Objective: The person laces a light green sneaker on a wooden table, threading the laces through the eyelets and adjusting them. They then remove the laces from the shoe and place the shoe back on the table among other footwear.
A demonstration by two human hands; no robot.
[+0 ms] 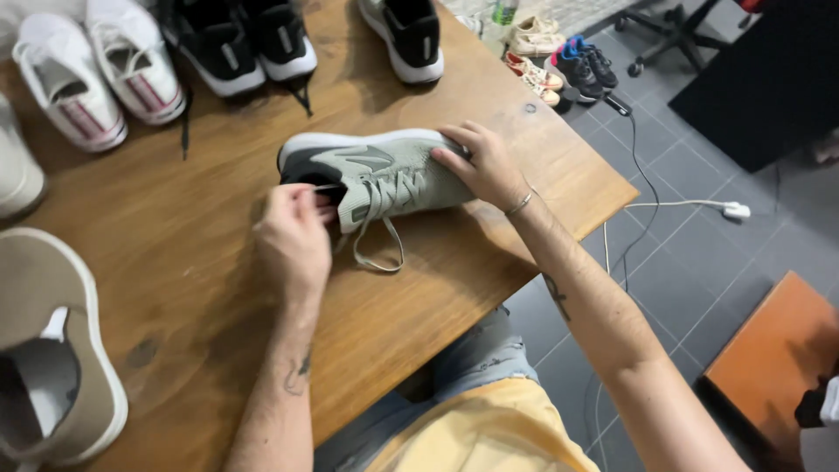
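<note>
- Grey-green knit sneaker (384, 175), white sole, lies on its side mid-worktop (175, 262), laces loose.
- Left hand (293, 236) pinches a lace at the heel opening.
- Right hand (485, 166), fingers spread, presses the toe.
- Worktop: glossy brown wood.

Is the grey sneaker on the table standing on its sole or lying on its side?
On its side. The grey sneaker shows its flank upward, white sole edge facing away, lace loop hanging loose toward the person. The right hand steadies its toe; the left hand pinches at the collar.
</note>
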